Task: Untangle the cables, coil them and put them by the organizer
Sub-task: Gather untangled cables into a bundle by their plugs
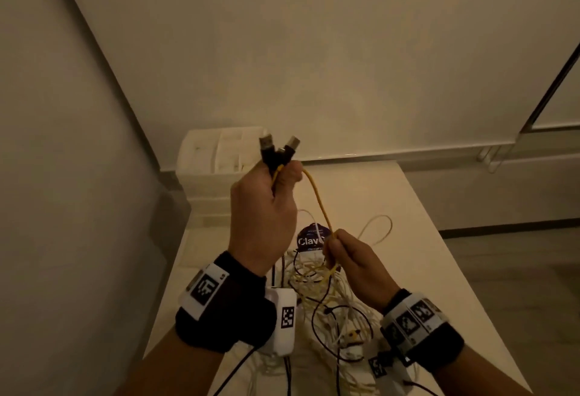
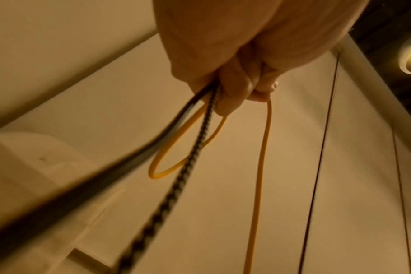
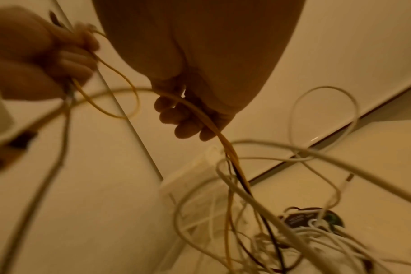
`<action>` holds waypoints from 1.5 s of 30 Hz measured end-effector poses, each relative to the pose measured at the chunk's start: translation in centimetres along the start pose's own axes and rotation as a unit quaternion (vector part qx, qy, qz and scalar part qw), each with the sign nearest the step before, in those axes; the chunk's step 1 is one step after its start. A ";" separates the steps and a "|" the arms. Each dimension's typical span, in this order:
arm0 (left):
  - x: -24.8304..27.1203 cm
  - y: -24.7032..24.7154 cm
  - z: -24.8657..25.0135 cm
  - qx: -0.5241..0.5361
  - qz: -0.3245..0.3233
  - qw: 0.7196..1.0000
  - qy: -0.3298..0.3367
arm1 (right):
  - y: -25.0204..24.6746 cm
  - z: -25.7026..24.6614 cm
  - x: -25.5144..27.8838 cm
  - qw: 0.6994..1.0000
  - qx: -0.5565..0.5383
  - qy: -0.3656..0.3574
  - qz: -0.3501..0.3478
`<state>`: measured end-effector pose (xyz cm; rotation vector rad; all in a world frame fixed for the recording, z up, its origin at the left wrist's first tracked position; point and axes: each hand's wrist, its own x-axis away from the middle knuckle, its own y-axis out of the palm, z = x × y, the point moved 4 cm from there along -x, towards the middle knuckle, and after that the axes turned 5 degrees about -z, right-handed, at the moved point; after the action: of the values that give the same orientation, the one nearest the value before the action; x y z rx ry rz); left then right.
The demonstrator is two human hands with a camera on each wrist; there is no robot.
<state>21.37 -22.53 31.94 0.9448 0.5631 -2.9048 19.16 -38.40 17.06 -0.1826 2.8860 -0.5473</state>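
Both hands (image 1: 262, 207) hold yellow cable (image 1: 320, 201) above table (image 1: 439, 254) tangle (image 1: 329, 301).

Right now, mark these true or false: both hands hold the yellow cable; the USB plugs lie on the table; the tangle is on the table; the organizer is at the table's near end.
1. Both hands hold the yellow cable. True: left hand and right hand both grip it.
2. The USB plugs lie on the table. False: they stick up from the left hand.
3. The tangle is on the table. True.
4. The organizer is at the near end. False: far end.
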 end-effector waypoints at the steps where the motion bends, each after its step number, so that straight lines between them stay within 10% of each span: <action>1: 0.1 -0.7 -0.2 -0.014 0.018 1.000 -0.001 | 0.0 0.8 -0.3 1.000 0.028 0.003 -0.004; 9: 0.7 -3.5 -1.8 0.050 0.104 0.993 -0.024 | -1.5 4.5 -3.9 0.961 0.252 0.058 -0.102; 23: -0.3 -3.5 -1.3 -0.041 0.115 0.992 -0.034 | -10.6 -1.3 -4.5 0.962 0.108 0.027 0.250; 29: 0.3 0.9 2.9 0.004 -0.091 0.992 0.088 | -10.5 -7.7 -5.7 0.969 0.183 -0.070 0.152; 36: -0.3 3.2 3.2 -0.077 -0.166 0.971 0.153 | -6.7 -11.1 -4.1 0.965 0.181 -0.187 0.020; 45: -0.7 3.7 1.1 -0.220 -0.155 0.961 0.067 | -6.0 -8.8 -2.8 0.985 0.144 -0.093 0.010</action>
<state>21.85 -26.43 31.96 1.0650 1.4100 -2.7720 20.46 -40.42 27.78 -0.1508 2.5898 -0.8825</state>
